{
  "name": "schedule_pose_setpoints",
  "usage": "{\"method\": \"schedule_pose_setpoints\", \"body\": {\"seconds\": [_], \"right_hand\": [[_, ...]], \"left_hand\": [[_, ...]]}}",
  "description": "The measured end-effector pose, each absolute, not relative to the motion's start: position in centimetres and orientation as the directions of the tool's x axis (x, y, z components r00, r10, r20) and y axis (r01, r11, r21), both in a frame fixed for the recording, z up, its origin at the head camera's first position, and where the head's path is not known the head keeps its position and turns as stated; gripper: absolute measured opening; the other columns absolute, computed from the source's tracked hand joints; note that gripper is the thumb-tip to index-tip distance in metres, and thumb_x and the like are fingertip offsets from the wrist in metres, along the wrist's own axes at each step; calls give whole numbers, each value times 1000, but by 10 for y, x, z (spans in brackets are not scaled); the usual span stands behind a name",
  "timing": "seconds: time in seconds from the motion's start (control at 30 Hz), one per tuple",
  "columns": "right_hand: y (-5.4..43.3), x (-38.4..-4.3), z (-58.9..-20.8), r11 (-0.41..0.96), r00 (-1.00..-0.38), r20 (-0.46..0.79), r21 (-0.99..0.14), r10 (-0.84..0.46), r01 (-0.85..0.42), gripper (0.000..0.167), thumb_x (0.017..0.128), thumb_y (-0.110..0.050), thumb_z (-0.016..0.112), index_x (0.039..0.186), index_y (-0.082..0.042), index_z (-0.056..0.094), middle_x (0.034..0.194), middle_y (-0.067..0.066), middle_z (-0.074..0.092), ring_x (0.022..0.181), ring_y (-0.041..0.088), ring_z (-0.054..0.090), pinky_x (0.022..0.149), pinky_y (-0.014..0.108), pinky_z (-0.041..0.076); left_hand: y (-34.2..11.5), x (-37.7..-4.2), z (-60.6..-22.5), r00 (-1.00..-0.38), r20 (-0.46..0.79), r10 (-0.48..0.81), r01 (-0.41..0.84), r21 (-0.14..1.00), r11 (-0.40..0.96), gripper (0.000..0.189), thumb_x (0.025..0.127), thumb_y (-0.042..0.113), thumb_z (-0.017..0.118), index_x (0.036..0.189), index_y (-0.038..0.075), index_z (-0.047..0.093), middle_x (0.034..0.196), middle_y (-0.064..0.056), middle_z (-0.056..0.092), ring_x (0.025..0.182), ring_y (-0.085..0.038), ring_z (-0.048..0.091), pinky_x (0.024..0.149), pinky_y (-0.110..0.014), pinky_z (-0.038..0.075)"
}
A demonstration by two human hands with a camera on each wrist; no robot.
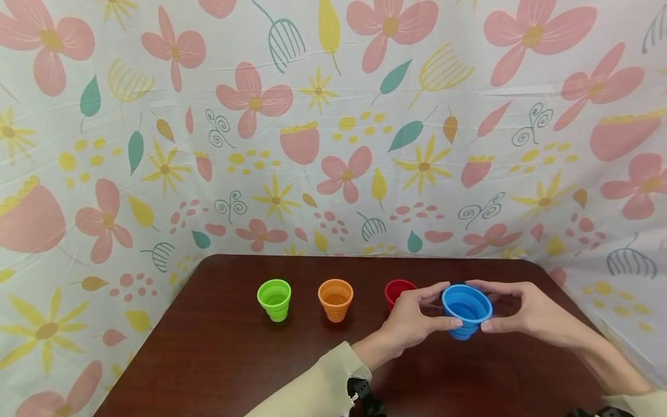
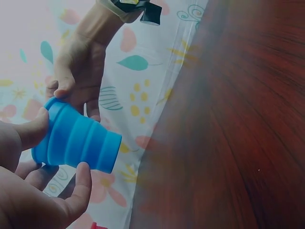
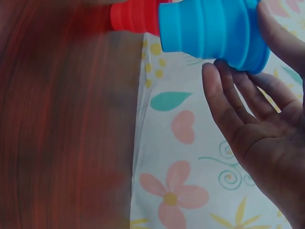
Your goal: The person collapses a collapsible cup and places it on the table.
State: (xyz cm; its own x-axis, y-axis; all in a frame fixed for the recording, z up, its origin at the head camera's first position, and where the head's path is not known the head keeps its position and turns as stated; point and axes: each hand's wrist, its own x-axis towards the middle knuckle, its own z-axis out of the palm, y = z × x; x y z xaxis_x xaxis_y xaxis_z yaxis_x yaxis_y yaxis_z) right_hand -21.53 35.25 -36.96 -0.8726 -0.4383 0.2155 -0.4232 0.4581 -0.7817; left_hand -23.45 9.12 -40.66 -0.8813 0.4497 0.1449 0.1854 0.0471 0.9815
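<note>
A blue collapsible cup (image 1: 466, 304), extended in stepped rings, is held mouth-up above the right part of the table. My left hand (image 1: 411, 318) grips it from the left, thumb at the rim and fingers along the side, as the left wrist view shows. From the opposite side my right hand (image 1: 521, 307) holds the rim between thumb and fingers. Partly behind my left hand stands a red cup (image 1: 398, 289). In the right wrist view the blue cup (image 3: 209, 28) overlaps the red cup (image 3: 136, 14).
To the left on the dark wooden table (image 1: 219, 359) stand an orange cup (image 1: 336, 301) and a green cup (image 1: 274, 300), both upright and extended. A flower-printed cloth (image 1: 312, 162) hangs behind the table and along its sides.
</note>
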Motion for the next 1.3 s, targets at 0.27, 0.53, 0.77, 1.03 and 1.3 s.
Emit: {"method": "schedule_pose_setpoints", "body": {"seconds": [0.27,0.53,0.77,1.03,1.3], "right_hand": [[340,-211,-365,446,-881,218,-796,-419,-409,65,88,-3,84,148,-2,58,110,11,75,98,22,68,71,39,64],[327,-209,-366,476,-889,221,-779,-401,-409,64,88,-8,86,147,-7,61,109,7,75,100,23,67,77,35,61],[314,-207,-366,469,-884,236,-776,-404,-421,64,88,-9,86,146,-6,61,107,6,74,98,25,66,77,35,60],[294,-207,-367,409,-869,245,-805,-431,-430,65,88,-8,85,147,-2,60,109,8,75,96,25,69,75,36,62],[273,-209,-371,363,-852,252,-822,-458,-438,70,86,-10,88,148,3,57,108,10,76,95,26,73,75,38,64]], "left_hand": [[80,-233,-403,-868,159,469,189,982,17,60,91,14,85,146,29,65,123,16,72,100,-3,66,79,-23,58],[67,-234,-403,-863,149,483,185,982,27,59,92,14,84,145,32,66,120,17,72,102,-5,66,82,-24,57],[52,-233,-401,-869,137,476,177,983,40,57,91,14,85,142,33,68,121,18,71,106,-4,63,87,-27,56],[31,-231,-399,-865,118,488,167,984,59,58,92,16,85,143,36,67,124,17,72,114,-4,62,97,-35,54],[8,-229,-400,-851,150,504,210,976,63,60,93,15,83,149,26,63,128,13,72,114,-7,63,101,-37,53]]}}
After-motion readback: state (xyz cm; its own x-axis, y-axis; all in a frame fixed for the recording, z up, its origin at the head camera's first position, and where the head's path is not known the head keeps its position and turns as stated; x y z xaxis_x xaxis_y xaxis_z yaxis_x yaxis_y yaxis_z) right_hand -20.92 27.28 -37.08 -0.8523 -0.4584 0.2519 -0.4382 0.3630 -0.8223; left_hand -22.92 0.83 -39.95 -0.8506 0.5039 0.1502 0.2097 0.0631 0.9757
